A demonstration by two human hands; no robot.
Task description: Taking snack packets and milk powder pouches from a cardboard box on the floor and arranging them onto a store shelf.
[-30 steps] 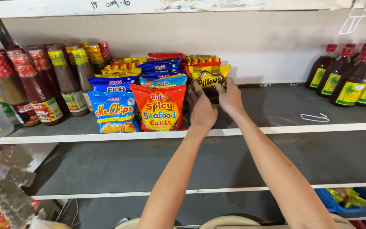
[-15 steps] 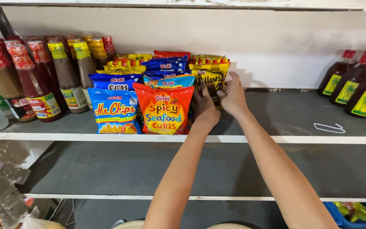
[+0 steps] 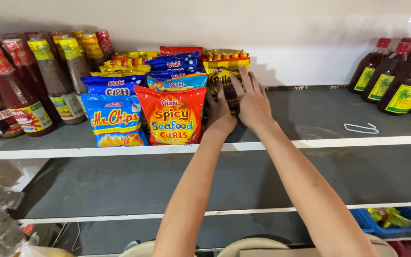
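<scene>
Nearest the camera, two bare forearms are stretched up from below towards a grey shelf (image 3: 310, 116) edged in white; a lower shelf (image 3: 120, 185) is seen beneath them, with a blue basket (image 3: 381, 223) at its right end. The left hand (image 3: 220, 114) is laid flat against the left side of a yellow bag (image 3: 224, 76), its fingers (image 3: 214, 95) spread and pressed on the pack; the right hand (image 3: 254, 102) is laid on the front and right side of the same bag, fingers (image 3: 243, 81) splayed wide over it; the bag is thus held between both hands, standing upright on the shelf at the right end of the snack row. Just left of the hands, a red bag (image 3: 172, 116) is stood at the shelf edge, touching a blue bag (image 3: 112, 119) beside it; further bags are ranked behind these, blue and yellow ones among them. Further left, sauce bottles (image 3: 29, 90) with red and yellow caps are grouped; at the far right, well apart from the hands, dark bottles (image 3: 400, 81) with red caps are lined against the white wall (image 3: 286, 38); a white wire clip (image 3: 361, 127) is lying on the bare shelf between.
</scene>
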